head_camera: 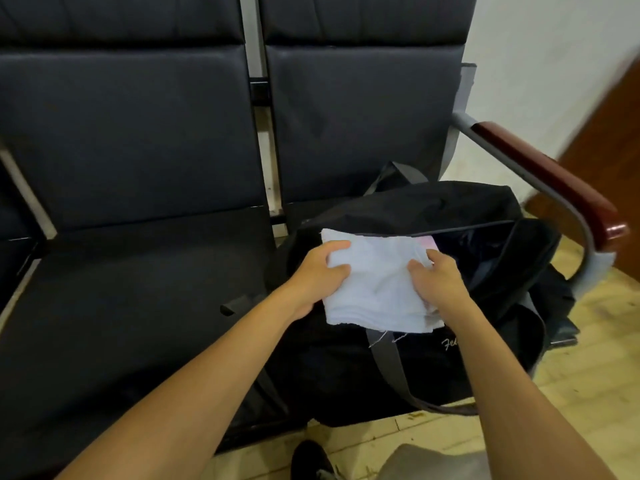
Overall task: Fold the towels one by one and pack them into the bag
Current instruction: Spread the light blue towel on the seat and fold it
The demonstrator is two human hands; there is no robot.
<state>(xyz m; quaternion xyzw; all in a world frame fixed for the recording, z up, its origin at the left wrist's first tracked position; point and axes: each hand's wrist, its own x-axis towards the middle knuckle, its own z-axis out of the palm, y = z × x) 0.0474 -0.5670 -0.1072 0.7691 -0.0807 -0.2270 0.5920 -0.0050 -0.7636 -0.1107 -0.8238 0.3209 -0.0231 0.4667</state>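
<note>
While both hands grip the folded towel (377, 282), the bag (433, 209) gapes open.

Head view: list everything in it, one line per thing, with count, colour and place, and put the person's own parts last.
folded white terry towel: one, white, held over the bag's open mouth.
black fabric duffel bag: one, black with grey straps, on the right seat, zip open.
dark padded bench seats: two in view, dark navy, side by side on a metal frame.
reddish-brown wooden armrest: one, on the grey metal arm at the bench's right end.
pale tiled floor: beige, lower right.
black shoe: one, bottom edge.
left hand: grips the towel's left edge.
right hand: grips the towel's right edge.
</note>
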